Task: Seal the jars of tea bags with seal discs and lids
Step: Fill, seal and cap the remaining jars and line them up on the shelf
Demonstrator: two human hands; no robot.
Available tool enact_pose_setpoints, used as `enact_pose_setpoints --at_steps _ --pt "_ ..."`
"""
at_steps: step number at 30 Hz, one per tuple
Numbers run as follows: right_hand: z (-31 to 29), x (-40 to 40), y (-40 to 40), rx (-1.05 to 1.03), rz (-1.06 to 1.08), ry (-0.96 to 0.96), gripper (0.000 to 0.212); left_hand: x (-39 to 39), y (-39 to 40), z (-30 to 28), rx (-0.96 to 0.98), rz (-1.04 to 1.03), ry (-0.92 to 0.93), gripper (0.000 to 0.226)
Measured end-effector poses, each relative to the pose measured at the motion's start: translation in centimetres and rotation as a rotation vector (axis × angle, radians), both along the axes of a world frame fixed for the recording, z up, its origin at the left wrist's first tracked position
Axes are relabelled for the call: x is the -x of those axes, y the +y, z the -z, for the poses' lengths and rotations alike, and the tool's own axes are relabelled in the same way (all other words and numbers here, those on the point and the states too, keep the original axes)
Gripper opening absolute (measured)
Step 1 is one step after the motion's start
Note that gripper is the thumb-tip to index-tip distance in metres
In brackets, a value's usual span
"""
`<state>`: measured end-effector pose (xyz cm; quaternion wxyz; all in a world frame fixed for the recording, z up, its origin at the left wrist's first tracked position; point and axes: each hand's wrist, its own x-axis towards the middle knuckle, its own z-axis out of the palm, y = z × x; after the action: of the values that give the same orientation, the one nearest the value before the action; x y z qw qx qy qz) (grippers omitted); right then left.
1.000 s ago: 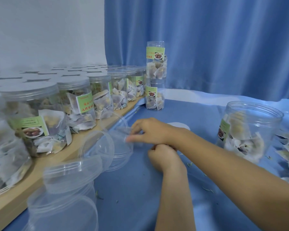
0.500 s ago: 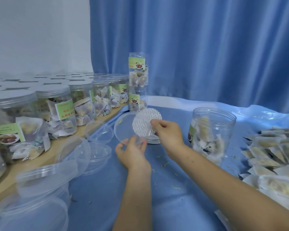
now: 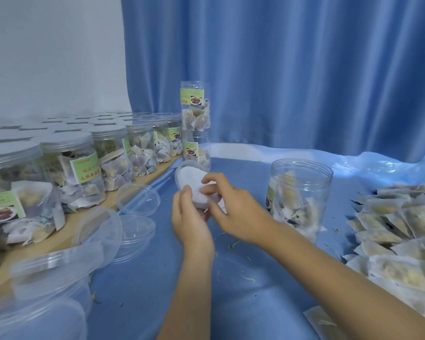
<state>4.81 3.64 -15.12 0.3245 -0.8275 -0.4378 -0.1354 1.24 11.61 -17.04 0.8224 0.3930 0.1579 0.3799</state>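
White disc: my left hand (image 3: 190,217) holds a clear lid (image 3: 182,175) up in front of me, with my thumb curled over the white seal disc (image 3: 194,182) that lies in it.
Right hand: my right hand (image 3: 233,212) comes in from the right. My thumb and first finger pinch the right edge of the same disc, so both hands are clamped on it.
Where the disc is: up in the air above the bench (image 3: 243,290), between my two hands, tilted toward me. I cannot tell if it sits all the way down in the lid.
Open jar: just to the right of my hands stands an open jar (image 3: 301,197) full of tea bags. It has no lid on and stands upright on the blue cover.
Loose lids: to the left of my hands lie more clear lids (image 3: 138,198), some leaning on each other, near the edge of a wooden board (image 3: 59,241).
Closed jars: on that board stand many closed jars (image 3: 84,173) of tea bags with green labels.
Stacked jars: behind my hands, two jars (image 3: 195,123) stand one on top of the other, by the curtain (image 3: 292,69).
Tea bags: a big pile of loose tea bags (image 3: 398,229) lies at the far right of the bench.
Crumbs: tiny green bits (image 3: 247,277) lie on the blue cover near my arms.
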Motion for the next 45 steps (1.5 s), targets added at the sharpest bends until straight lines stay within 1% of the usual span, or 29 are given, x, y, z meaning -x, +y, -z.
enact_pose_setpoints --at_steps 2,4,5,6,8,9,10,12,13,14,15,17,19,20,22,25,27,28,29,31,34,35,36,37,38,40,41,43,45 --pt "-0.5 0.4 -0.4 -0.053 -0.013 0.052 0.047 0.1 -0.5 -0.1 -0.047 0.032 0.011 0.03" --pt "-1.0 0.8 -1.0 -0.09 0.023 0.026 0.055 0.3 -1.0 -0.6 -0.065 0.109 -0.003 0.038" --pt "-1.4 1.0 -1.3 -0.14 0.05 0.006 0.055 0.3 -1.3 -1.0 -0.084 0.15 -0.024 0.039" --pt "-1.9 1.3 -1.7 -0.215 0.071 -0.011 0.05 0.3 -1.5 -1.3 -0.122 0.186 -0.047 0.036" --pt "-2.9 1.7 -2.8 -0.396 0.116 -0.016 0.034 0.4 -2.0 -2.1 -0.233 0.217 -0.059 0.021" --pt "-3.5 1.8 -3.5 -0.486 0.14 0.025 0.028 0.5 -2.2 -2.7 -0.286 0.225 -0.049 0.018" --pt "-4.1 1.9 -4.1 -0.582 0.143 0.102 0.026 0.5 -2.4 -3.2 -0.329 0.231 -0.031 0.027" --pt "-5.3 2.2 -5.5 -0.785 0.053 0.317 0.036 0.8 -2.5 -4.3 -0.287 0.307 -0.041 0.049" --pt "-5.8 2.2 -6.3 -0.842 0.008 0.39 0.044 1.0 -2.7 -5.0 -0.269 0.366 -0.089 0.048" --pt "-6.1 2.3 -7.1 -0.848 -0.008 0.403 0.052 1.2 -2.9 -5.6 -0.289 0.408 -0.13 0.041" --pt "-6.3 2.4 -8.0 -0.794 0.015 0.347 0.061 1.4 -3.2 -6.0 -0.338 0.423 -0.148 0.035" --pt "-6.6 2.5 -9.7 -0.544 0.14 0.111 0.078 1.7 -4.1 -6.6 -0.43 0.422 -0.167 0.034" --pt "-6.9 2.4 -11.1 -0.281 0.226 -0.105 0.082 1.7 -5.2 -7.0 -0.531 0.436 -0.147 0.036" --pt "-7.1 2.2 -11.8 -0.193 0.24 -0.134 0.082 1.7 -5.8 -7.2 -0.563 0.466 -0.132 0.035" --pt "-7.4 1.8 -12.9 -0.13 0.238 -0.08 0.083 1.6 -7.1 -7.5 -0.573 0.541 -0.127 0.031" --pt "-7.6 1.0 -14.6 -0.218 0.273 -0.031 0.082 0.9 -8.0 -8.1 -0.567 0.6 -0.141 0.018" --pt "-7.4 0.3 -15.8 -0.266 0.323 0.048 0.083 0.0 -7.9 -7.9 -0.627 0.503 -0.117 0.012" --pt "-7.2 -0.1 -16.3 -0.271 0.35 0.098 0.084 -0.5 -7.8 -7.5 -0.69 0.405 -0.077 0.016" --pt "-7.0 -0.5 -16.7 -0.271 0.373 0.145 0.084 -0.9 -7.6 -6.9 -0.759 0.317 -0.019 0.033" --pt "-6.4 -1.1 -16.9 -0.246 0.397 0.206 0.081 -1.6 -7.6 -5.3 -0.854 0.293 0.096 0.072" --pt "-5.4 -1.4 -16.1 -0.161 0.413 0.227 0.075 -2.5 -8.4 -2.8 -0.904 0.476 0.247 0.139" --pt "-5.2 -1.5 -15.8 -0.146 0.411 0.232 0.073 -2.7 -8.6 -2.2 -0.917 0.511 0.289 0.15" --pt "-5.1 -1.6 -15.6 -0.141 0.406 0.237 0.071 -2.8 -8.7 -1.8 -0.924 0.524 0.317 0.151" --pt "-5.0 -1.6 -15.5 -0.14 0.402 0.24 0.07 -3.1 -8.7 -1.5 -0.926 0.516 0.342 0.146" --pt "-5.0 -1.7 -15.5 -0.14 0.399 0.238 0.07 -3.3 -8.6 -1.2 -0.925 0.499 0.355 0.135" --pt "-5.1 -1.6 -15.7 -0.147 0.382 0.22 0.073 -3.7 -8.2 -1.0 -0.937 0.432 0.339 0.1" --pt "-5.3 -1.4 -15.8 -0.152 0.369 0.21 0.077 -3.7 -8.0 -1.2 -0.95 0.403 0.314 0.09" --pt "-5.6 -1.1 -15.8 -0.158 0.337 0.189 0.084 -3.6 -7.1 -1.8 -1.046 0.315 0.217 0.087" --pt "-5.8 -0.6 -15.5 -0.173 0.288 0.176 0.087 -3.0 -6.2 -3.1 -1.242 0.236 0.148 0.091"
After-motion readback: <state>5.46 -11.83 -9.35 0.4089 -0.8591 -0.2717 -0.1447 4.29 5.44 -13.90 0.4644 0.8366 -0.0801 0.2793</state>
